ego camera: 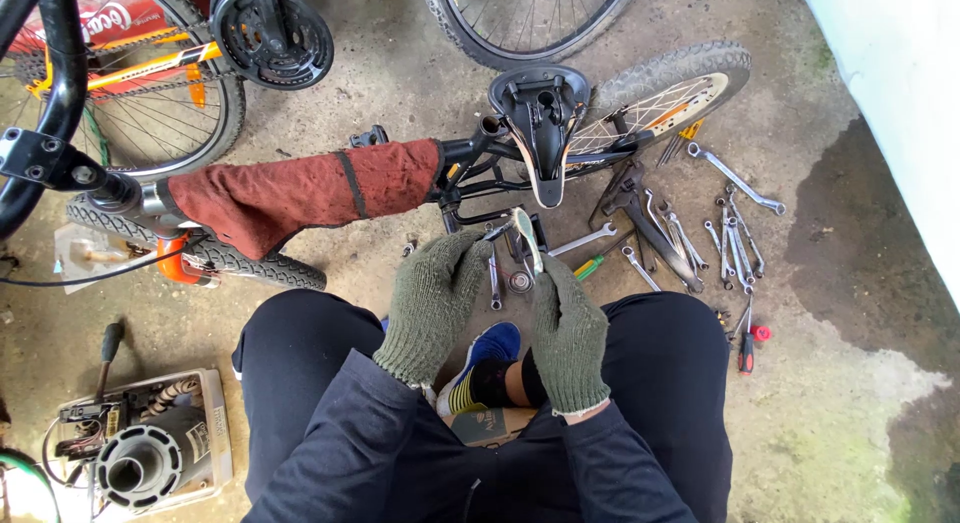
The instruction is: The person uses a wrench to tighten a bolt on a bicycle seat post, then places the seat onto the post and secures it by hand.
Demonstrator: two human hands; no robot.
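An upturned bicycle saddle (540, 123) stood at the middle. Left of it a rust-red cloth (300, 193) draped the frame. Right of it, spanners (735, 238) lay scattered on the concrete floor (840, 403), with a red-handled screwdriver (747, 348) nearer. Far left and below the saddle sat a box of parts (145, 453).

- left hand (432, 301): olive-green knitted glove, ribbed cuff, fuzzy worn weave
- right hand (568, 333): same olive knit glove, ribbed cuff stops at the wrist
- sleeves (340, 433): dark navy, long, plain fabric, meet the glove cuffs
- trousers (300, 353): black, plain, creased over both knees
- shoe (483, 363): blue upper, yellow-green trim, light sole edge
- sock (533, 378): dark, short, above the shoe
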